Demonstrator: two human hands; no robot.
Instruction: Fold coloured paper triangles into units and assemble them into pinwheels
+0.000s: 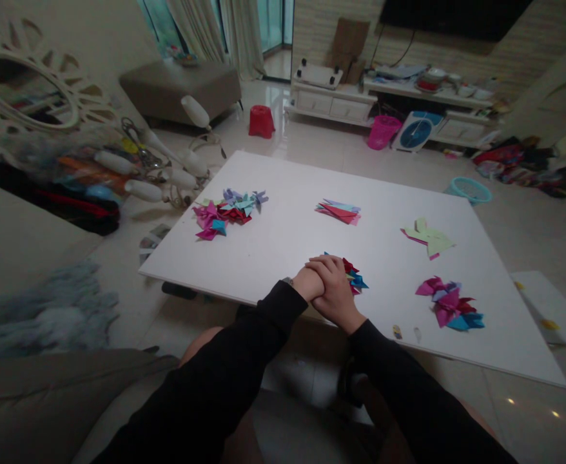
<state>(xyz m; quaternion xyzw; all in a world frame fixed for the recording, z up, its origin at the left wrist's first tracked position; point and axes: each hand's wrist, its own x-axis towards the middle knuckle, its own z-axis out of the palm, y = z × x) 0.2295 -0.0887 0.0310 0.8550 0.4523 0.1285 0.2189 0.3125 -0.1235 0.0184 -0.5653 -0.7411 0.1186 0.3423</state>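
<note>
My left hand (309,283) is curled closed near the front edge of the white table (273,258). My right hand (335,293) wraps over it, its fingers lying across the left knuckles and covering most of the left fingers. No paper piece shows in either hand. Just behind the clasped hands sits a small heap of folded paper pieces (357,281) in red, blue and yellowish colours, partly hidden by them. To the right lies another heap of folded paper shapes (447,301) in pink, purple, red and blue.
Folded paper shapes (215,216) are piled at the table's left. Long folded strips (340,211) lie at the back, and pale green folded pieces (430,237) at the right. Two small flat items (397,332) rest by the front edge. A lamp (167,177) stands beyond the left side.
</note>
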